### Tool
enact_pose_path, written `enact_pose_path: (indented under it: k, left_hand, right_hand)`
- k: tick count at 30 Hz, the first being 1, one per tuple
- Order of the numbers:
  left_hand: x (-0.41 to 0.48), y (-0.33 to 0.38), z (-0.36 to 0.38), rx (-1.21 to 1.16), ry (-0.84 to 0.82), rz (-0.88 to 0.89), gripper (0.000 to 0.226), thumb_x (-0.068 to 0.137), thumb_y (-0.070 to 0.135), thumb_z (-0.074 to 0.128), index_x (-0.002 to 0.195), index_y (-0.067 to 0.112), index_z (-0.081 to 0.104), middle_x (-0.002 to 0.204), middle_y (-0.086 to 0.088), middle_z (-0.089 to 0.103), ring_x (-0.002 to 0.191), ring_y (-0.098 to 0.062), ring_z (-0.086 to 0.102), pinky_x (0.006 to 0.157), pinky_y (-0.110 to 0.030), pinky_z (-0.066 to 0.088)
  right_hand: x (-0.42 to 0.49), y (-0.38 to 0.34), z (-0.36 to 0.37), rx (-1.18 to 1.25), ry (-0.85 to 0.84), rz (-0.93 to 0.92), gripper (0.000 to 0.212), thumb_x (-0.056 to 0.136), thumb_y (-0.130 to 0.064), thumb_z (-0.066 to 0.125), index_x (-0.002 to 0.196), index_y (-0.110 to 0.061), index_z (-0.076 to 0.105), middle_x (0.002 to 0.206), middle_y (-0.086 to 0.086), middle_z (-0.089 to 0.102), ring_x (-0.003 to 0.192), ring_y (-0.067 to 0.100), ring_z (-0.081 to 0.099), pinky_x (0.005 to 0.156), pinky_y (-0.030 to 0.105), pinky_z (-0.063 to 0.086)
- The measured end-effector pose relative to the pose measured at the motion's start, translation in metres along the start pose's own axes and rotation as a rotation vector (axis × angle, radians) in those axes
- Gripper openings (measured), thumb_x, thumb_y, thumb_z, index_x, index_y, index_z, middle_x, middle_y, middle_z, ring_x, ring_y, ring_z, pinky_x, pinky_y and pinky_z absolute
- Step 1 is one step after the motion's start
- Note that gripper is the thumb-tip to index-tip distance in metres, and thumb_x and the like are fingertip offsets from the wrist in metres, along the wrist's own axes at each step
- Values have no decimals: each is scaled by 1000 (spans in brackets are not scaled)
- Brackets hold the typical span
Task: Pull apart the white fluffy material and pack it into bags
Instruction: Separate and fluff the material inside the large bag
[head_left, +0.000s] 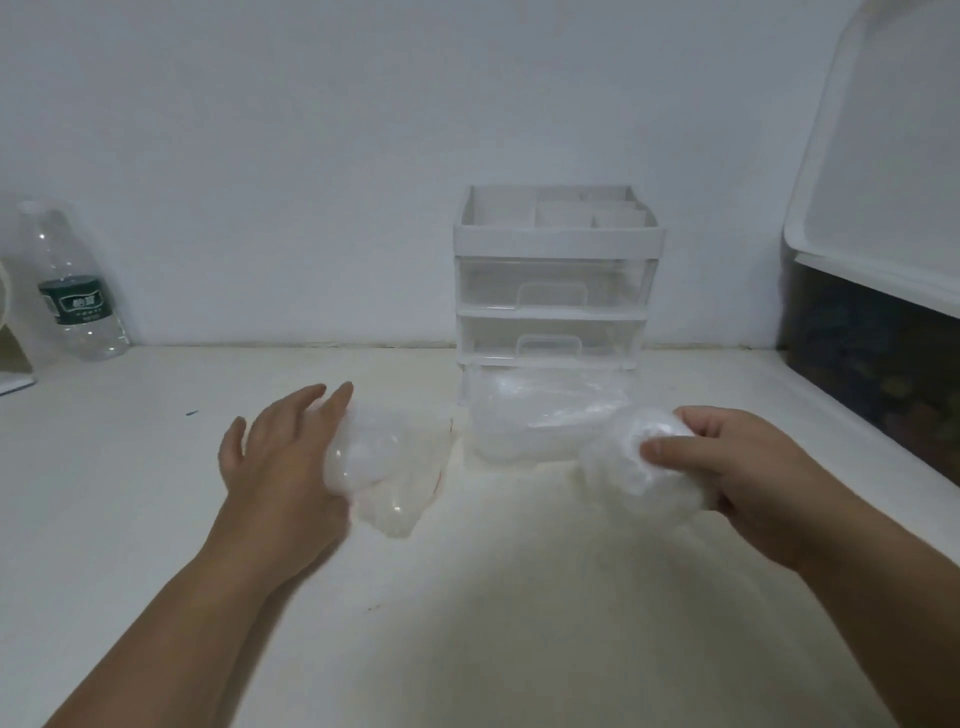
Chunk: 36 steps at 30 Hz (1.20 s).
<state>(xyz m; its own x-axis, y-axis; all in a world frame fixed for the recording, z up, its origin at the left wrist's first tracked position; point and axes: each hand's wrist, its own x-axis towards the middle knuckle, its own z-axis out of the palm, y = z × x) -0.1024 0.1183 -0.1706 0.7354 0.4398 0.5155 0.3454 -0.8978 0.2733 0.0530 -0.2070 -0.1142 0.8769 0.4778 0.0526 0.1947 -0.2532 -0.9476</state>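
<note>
— Where's the wad (634, 467)?
— Clamped in the right grip (737, 467), down near the counter (156, 493).
— And the bag (395, 467)?
— Leftward of it — under the left grip (280, 467), whose straight fingers rest on it.

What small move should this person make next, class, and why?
Probably shift the left hand to the red-edged mouth of the clear bag and lift it open. That hand rests with straight fingers on the bag, which lies part filled on the table. The right hand grips a clump of white fluff beside it, ready to go in.
</note>
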Motion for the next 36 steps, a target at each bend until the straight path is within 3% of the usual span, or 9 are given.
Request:
enact_pose_path:
  k: [5,8,13,16,20,25,30,32,36]
  left_hand:
    - [-4,73,-18,-399,119,400,84,57,6,53,141,15,52,146,-1,43,137,-16,37,116,-26,25]
    - [-8,147,-8,-491,46,541,55,76,18,50,130,18,59,131,7,52,121,-8,49,101,-14,37]
    - [11,231,22,-823,-485,76,55,94,56,52,144,35,45,138,15,50,120,-6,54,100,-33,49]
    - [18,236,38,-1236,-699,-105,41,93,44,64,127,22,63,113,2,71,96,-13,69,75,-31,56]
    - [10,225,52,-1203,-618,-54,14,89,16,72,103,16,68,88,-3,75,70,-14,69,58,-26,51]
    - [15,221,50,-1093,-334,-76,15,89,24,72,90,15,60,80,-8,71,71,-31,67,62,-45,57]
    - [18,215,54,-1067,-221,-119,18,89,26,70,84,14,59,75,-8,68,68,-30,66,61,-46,56]
    - [17,217,52,-1080,-251,-113,17,88,26,72,83,14,61,73,-5,69,66,-26,66,60,-41,56]
    - [16,218,45,-1130,-271,-72,18,87,20,73,83,8,61,69,-6,68,57,-18,62,54,-28,52]
  right_hand:
    - [-2,16,-28,-36,68,21,20,90,-23,70,91,-4,67,81,12,73,65,23,70,57,29,54]
    - [-10,29,-30,62,84,42,16,91,-25,67,96,-10,67,87,10,73,71,21,72,61,31,59]
    - [-21,28,-38,150,-18,-41,15,91,-21,65,105,-16,67,91,2,74,83,18,73,66,22,57]
    - [-20,27,-44,236,12,-66,20,90,-15,66,110,-13,67,99,7,73,89,23,73,72,30,61]
    - [-14,34,-49,-35,123,-44,28,87,-32,71,114,-31,65,102,-9,70,87,1,70,64,17,56]
    - [-14,33,-50,66,46,-1,40,76,-50,67,114,-38,60,99,-13,74,89,7,72,74,23,59]
    - [-15,31,-57,85,-60,-46,59,77,-10,80,127,-35,60,112,-5,73,100,19,71,88,35,59]
    - [-15,33,-55,97,-94,-79,55,77,-4,79,124,-28,64,110,0,74,99,19,71,87,33,59]
    - [-15,36,-52,-30,-36,-100,30,69,-32,86,96,-24,75,89,1,75,80,22,68,72,29,55]
